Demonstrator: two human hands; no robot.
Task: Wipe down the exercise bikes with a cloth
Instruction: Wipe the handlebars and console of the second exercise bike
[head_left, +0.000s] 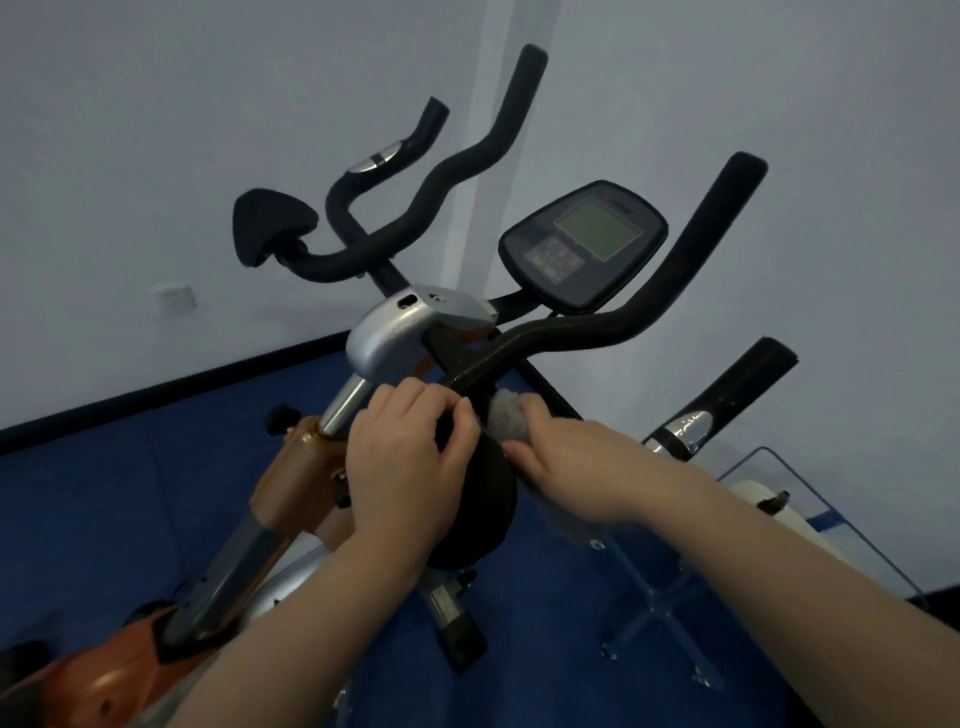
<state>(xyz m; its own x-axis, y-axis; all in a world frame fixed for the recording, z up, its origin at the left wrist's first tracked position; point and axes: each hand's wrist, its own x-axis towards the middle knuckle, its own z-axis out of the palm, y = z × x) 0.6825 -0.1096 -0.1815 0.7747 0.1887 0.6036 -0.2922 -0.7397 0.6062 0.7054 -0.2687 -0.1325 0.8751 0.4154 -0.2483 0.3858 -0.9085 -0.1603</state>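
An orange and silver exercise bike (298, 467) fills the middle of the view, with black foam handlebars (561, 332) and a console (584, 244) with a grey screen. A black elbow pad (480, 499) sits at the near end of the bars. My left hand (405, 457) grips the top of that pad. My right hand (566, 462) is closed on a grey cloth (506, 413), pressed against the pad and the bar just beside my left fingers. Most of the cloth is hidden under my right hand.
A second bike's handle with a chrome band (691, 426) stands to the right, beside a clear plastic stand (654, 597). The floor (104, 493) is blue. A white wall with a socket (176, 297) is close behind.
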